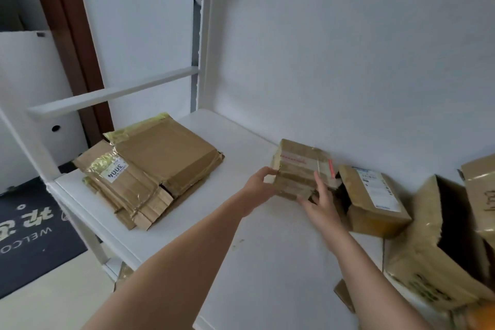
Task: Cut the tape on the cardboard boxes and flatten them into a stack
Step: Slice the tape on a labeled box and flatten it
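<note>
Both my forearms reach out over the white counter. At my near right, a big opened cardboard box lies tipped with its dark inside showing, and a torn scrap of cardboard sits at the counter's edge below it. Just beyond, a smaller box with a shipping label leans tilted, its open end toward my hands. Between my hands I hold a small taped box, raised at a tilt just above the counter: my left hand grips its left corner with thumb and fingers curled round it, and my right hand holds its near right side, fingers spread up along the face. A red and white tape strip crosses its top. Well apart to the left lies the stack of flattened boxes, shiny tape on several and a white label on one. Beyond are the white wall and the shelf frame; a dark doormat lies on the floor at left.
</note>
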A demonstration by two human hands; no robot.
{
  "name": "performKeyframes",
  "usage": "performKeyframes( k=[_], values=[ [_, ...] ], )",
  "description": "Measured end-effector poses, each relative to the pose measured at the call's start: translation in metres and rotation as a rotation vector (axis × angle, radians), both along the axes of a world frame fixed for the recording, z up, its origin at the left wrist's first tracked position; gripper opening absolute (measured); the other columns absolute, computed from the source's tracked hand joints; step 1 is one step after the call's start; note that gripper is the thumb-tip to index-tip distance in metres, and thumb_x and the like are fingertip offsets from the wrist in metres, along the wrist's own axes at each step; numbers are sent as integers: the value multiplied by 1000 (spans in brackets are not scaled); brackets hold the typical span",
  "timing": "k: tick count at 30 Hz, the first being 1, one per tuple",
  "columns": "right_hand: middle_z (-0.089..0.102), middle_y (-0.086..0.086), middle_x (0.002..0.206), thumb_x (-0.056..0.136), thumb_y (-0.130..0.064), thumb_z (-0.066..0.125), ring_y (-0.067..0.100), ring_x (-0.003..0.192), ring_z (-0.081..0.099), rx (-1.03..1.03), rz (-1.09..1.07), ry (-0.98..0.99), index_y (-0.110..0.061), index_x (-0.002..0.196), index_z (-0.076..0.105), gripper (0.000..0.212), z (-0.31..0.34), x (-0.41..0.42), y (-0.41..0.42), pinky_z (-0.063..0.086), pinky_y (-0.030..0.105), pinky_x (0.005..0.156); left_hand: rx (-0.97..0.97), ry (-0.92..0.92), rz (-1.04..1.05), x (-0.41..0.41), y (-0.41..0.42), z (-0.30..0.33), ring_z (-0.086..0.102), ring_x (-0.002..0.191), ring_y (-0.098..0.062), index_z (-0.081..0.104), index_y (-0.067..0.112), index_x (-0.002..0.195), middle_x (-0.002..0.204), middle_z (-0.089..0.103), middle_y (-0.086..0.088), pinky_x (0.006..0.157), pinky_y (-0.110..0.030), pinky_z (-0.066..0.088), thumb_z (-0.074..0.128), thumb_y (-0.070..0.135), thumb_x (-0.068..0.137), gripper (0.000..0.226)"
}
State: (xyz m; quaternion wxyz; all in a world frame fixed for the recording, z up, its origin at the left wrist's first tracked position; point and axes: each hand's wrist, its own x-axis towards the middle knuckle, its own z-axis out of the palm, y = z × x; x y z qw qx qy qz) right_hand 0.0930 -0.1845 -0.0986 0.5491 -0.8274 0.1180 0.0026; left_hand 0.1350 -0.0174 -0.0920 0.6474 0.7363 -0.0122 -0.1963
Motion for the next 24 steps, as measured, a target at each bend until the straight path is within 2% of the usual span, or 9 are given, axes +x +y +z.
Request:
performKeyframes(
  k=[3, 6, 8, 9, 11, 13, 17, 20, 24],
  values=[
    [24, -9, 155, 96, -33, 62, 17, 141, 32, 15, -77, -5, -49, 145, 30, 61, 2, -36, 4, 35, 42, 112, -77, 81, 59, -37, 19, 4, 60, 114, -16, 67, 8, 86, 123, 63, -4, 90, -24, 46, 35, -20, 81, 43],
    [45, -3, 144, 97, -31, 61, 15, 127, 47, 77, -131, 19, -42, 135, 47, 42, 4, -83, 1, 41, 32, 97, -118, 195, 118, -72, 38, 1, 73, 90, -28, 61, 4, 67, 90, 74, -15, 88, -36, 55, 34, -21, 77, 38],
    [51, -1, 137, 97, -25, 61, 14, 120, 52, 86, -202, 39, -35, 136, 49, 41, 2, -110, -3, 41, 30, 91, -40, 172, 242, -84, 46, -3, 72, 80, -29, 61, 4, 73, 84, 72, -14, 88, -46, 56, 33, -18, 76, 36],
    [52, 1, 136, 97, -21, 61, 15, 118, 52, 76, -254, 40, -31, 136, 48, 43, 0, -121, -3, 41, 31, 90, 24, 137, 318, -87, 49, -4, 68, 85, -26, 61, 6, 83, 93, 69, -13, 86, -46, 56, 35, -16, 79, 35],
    [52, 6, 135, 96, -13, 59, 19, 114, 53, 43, -315, 49, -27, 136, 46, 44, 1, -138, 1, 42, 33, 88, 109, 83, 362, -89, 52, 0, 56, 107, -23, 56, 13, 117, 123, 56, -6, 81, -37, 49, 38, -12, 85, 45],
    [53, 8, 134, 97, -8, 56, 19, 110, 53, 50, -249, 113, -25, 136, 44, 45, 4, -150, 11, 41, 31, 87, 85, 92, 256, -89, 53, 2, 42, 128, -23, 39, 19, 143, 141, 41, -1, 90, -32, 42, 39, -11, 89, 62],
    [48, -7, 137, 96, -16, 62, 5, 116, 51, 274, 3, 262, -30, 153, 24, 70, 14, -169, 31, 41, 21, 89, 161, 80, 18, -106, 48, 5, 48, 122, -25, 42, 28, 141, 136, 50, -3, 89, -36, 45, 37, -11, 85, 69],
    [41, -12, 148, 92, -30, 68, 6, 132, 43, 261, 3, 216, -38, 152, 23, 75, 24, -180, 28, 38, 27, 103, 151, -26, 18, -123, 41, 13, 44, 125, -22, 43, 30, 139, 131, 47, -1, 89, -31, 43, 46, -13, 84, 70],
    [45, -10, 147, 90, -39, 69, 7, 130, 47, 174, -96, 55, -42, 146, 32, 68, 57, -202, -1, 42, 23, 97, 60, -95, 62, -142, 21, 41, 51, 121, -20, 56, 40, 125, 126, 52, -8, 86, -26, 47, 67, 16, 90, 44]
  ],
)
